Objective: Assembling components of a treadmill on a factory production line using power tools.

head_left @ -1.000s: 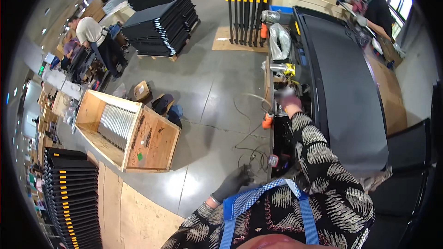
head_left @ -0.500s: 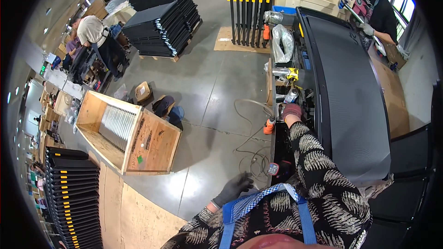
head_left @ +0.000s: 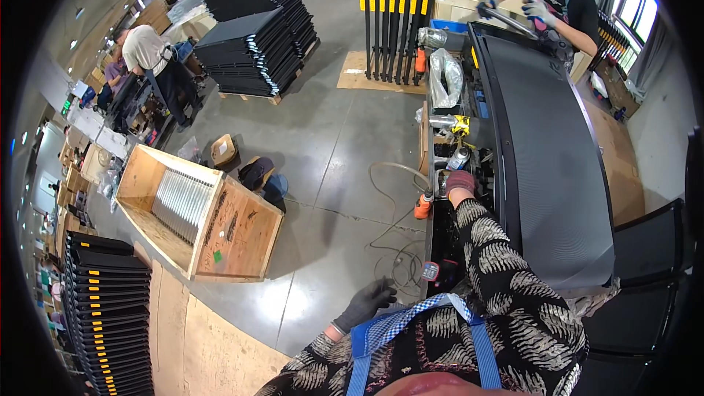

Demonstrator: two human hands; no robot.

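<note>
Reaching right grip forward to counter edge beside panel; fingers curled, hold unclear. Panel lay right of it, long axis running away. Left grip open, empty, low by hip, farther off.

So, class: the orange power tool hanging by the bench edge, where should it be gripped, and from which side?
Grip the orange tool around its body, coming from the open floor side on the left. It hangs at the bench edge with its hose looping off left, and the right hand and clutter crowd its right. Its exact shape is too small to tell.
</note>
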